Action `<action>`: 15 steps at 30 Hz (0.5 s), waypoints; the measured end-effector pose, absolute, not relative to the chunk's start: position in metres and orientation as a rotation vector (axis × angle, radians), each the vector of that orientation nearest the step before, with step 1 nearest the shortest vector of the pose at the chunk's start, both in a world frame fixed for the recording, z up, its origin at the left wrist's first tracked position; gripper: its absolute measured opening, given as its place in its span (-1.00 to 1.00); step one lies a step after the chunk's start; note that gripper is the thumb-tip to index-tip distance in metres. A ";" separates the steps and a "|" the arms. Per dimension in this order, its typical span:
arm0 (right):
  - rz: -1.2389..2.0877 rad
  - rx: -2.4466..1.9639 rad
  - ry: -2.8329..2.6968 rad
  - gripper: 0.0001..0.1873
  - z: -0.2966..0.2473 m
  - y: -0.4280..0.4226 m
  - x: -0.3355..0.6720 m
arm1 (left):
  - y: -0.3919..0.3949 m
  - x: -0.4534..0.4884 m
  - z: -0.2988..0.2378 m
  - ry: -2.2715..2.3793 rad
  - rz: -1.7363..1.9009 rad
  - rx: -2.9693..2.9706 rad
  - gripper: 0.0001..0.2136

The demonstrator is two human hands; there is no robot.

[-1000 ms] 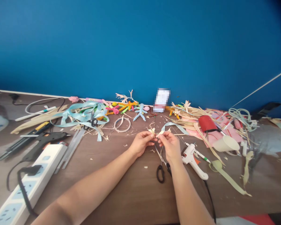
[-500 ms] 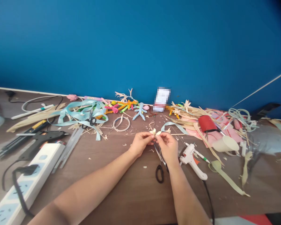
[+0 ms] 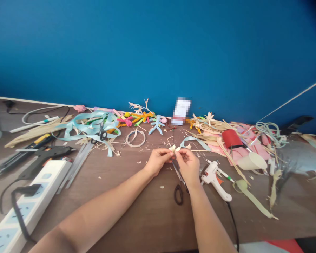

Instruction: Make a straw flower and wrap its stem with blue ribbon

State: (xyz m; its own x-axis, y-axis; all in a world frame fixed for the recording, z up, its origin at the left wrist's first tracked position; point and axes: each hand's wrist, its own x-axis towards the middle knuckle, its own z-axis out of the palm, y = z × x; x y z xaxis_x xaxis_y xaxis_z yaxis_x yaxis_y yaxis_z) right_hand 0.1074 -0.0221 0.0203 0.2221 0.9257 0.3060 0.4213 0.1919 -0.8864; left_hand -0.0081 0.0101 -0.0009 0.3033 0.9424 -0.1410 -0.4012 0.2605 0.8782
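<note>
A small cream flower [image 3: 174, 148] with pointed petals is pinched between both hands above the middle of the table. My left hand [image 3: 158, 161] grips its left side with thumb and forefinger. From the other side, my right hand [image 3: 189, 165] pinches it with the thumb close to the left one. The fingertips cover the flower's base. Under my right hand lies a pair of scissors [image 3: 178, 195] with dark handles, its blades partly hidden. A white glue gun [image 3: 216, 181] rests just right of my right wrist.
On the left are a white power strip [image 3: 46, 179], a black glue gun [image 3: 46, 158] and clear glue sticks [image 3: 77, 165]. Light blue ribbon [image 3: 73, 126], pipe-cleaner shapes [image 3: 156, 123] and a clear ring [image 3: 135, 137] line the wall. Dried husks, a red spool [image 3: 231, 139] and a cup [image 3: 252, 161] crowd the right.
The petals between my fingertips show a little more spread out. Both hands stay in nearly the same place, and the view has shifted slightly.
</note>
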 end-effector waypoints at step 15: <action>0.599 -1.460 -1.372 -0.90 0.017 -0.022 0.106 | 0.011 -0.007 -0.005 0.771 1.064 0.840 -0.84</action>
